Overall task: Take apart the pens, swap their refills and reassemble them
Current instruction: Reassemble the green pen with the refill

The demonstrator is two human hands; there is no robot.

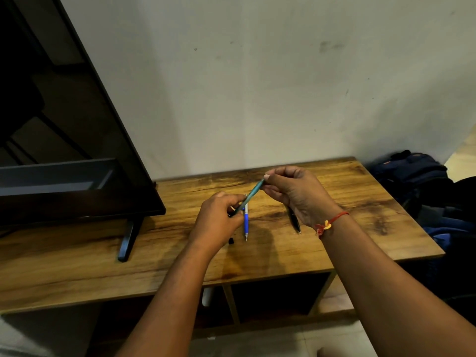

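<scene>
A teal pen (251, 195) is held slanted above the wooden table (347, 199), its lower end in my left hand (219, 217) and its upper end pinched by my right hand (296, 191). A white and blue pen (246, 221) lies on the table just right of my left hand, tip towards me. A black pen (295, 220) lies under my right wrist, partly hidden. A small black part (231, 240) lies near the left wrist.
A flat screen on a black stand (128, 240) fills the left of the table. Dark blue bags (417, 181) sit past the table's right edge. A wall stands right behind the table. Open shelves are below the top.
</scene>
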